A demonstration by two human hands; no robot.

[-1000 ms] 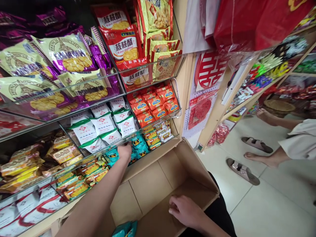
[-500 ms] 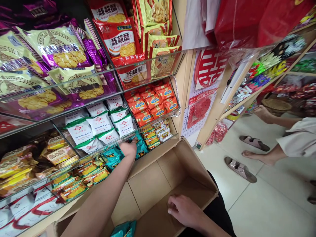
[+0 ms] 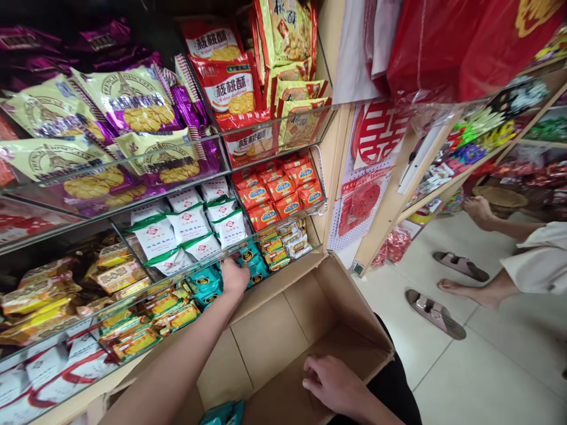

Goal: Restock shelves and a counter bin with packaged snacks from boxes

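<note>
My left hand reaches into a low shelf compartment and rests on a pile of small teal snack packets; its fingers curl down among them, and I cannot see whether they grip one. My right hand lies inside an open cardboard box on my lap, fingers bent against the box bottom with nothing in them. More teal packets lie in the box's near left corner.
Glass-fronted shelves hold white-and-green packets, orange packets, purple biscuit bags and red walnut-biscuit bags. At right a person's bare feet and sandals are on the tiled floor beside more wooden shelving.
My left hand has shifted slightly right and deeper among the teal packets. My right hand has stayed on the box bottom. The view tilted a little.
</note>
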